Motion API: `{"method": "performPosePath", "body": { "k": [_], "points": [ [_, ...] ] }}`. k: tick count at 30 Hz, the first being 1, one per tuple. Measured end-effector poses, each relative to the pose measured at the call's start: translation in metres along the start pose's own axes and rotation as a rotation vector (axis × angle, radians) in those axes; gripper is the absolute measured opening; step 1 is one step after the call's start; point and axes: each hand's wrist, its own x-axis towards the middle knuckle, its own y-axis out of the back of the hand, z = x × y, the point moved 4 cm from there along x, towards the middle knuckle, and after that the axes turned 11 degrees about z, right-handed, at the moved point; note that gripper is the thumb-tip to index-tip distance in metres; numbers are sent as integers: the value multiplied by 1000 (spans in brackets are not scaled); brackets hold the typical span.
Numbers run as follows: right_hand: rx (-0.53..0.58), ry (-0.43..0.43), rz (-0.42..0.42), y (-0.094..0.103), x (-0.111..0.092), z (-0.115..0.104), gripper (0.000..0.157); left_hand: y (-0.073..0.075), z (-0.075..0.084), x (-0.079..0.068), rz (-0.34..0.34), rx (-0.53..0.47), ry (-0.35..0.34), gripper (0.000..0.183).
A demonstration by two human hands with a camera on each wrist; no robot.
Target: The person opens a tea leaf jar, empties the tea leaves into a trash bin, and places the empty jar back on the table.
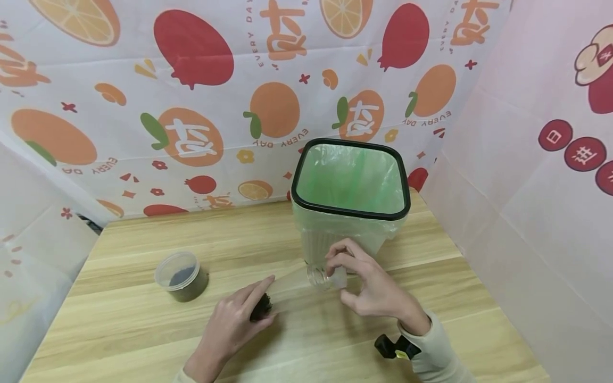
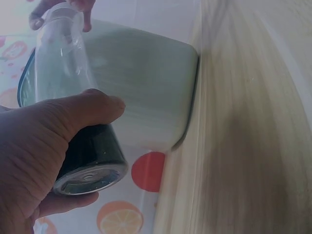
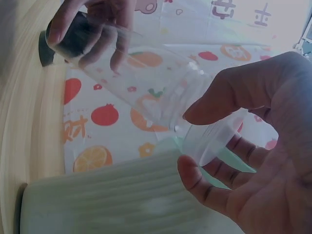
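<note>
A clear plastic bottle point(image 1: 292, 290) lies tilted between the two hands, its mouth toward the right. Dark material point(image 2: 95, 146) sits at its base end. My left hand point(image 1: 234, 316) grips the bottle round that base end, thumb on one side and fingers on the other. At the mouth, my right hand point(image 1: 371, 284) pinches a translucent white cap point(image 3: 210, 146) between thumb and fingers. The cap is right at the bottle's neck point(image 3: 183, 100), in line with it. Part of the cap is hidden by the fingers in the head view.
Just behind the right hand stands a bin point(image 1: 321, 239) with a black rim and a plastic liner. A small round clear tub point(image 1: 193, 290) with dark contents is on the wooden table point(image 1: 119, 314) at left. Fruit-print cloth point(image 1: 230, 127) hangs behind.
</note>
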Motion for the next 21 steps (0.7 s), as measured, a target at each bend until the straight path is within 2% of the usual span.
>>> {"method": "performPosePath", "body": {
  "k": [4,8,15,21],
  "points": [
    [-26,-36,3,4,-5,7,57,0,-2,-2,0,-2,8,88],
    [-73,-106,-7,6,-14,16,58,0,-4,-3,4,-11,18,82],
    [-102,-231,-42,6,-33,32,53,2,-4,-3,39,-24,41,55],
    [-179,-303,-72,1,-48,46,52,3,-4,0,62,-20,50,60]
  ]
}}
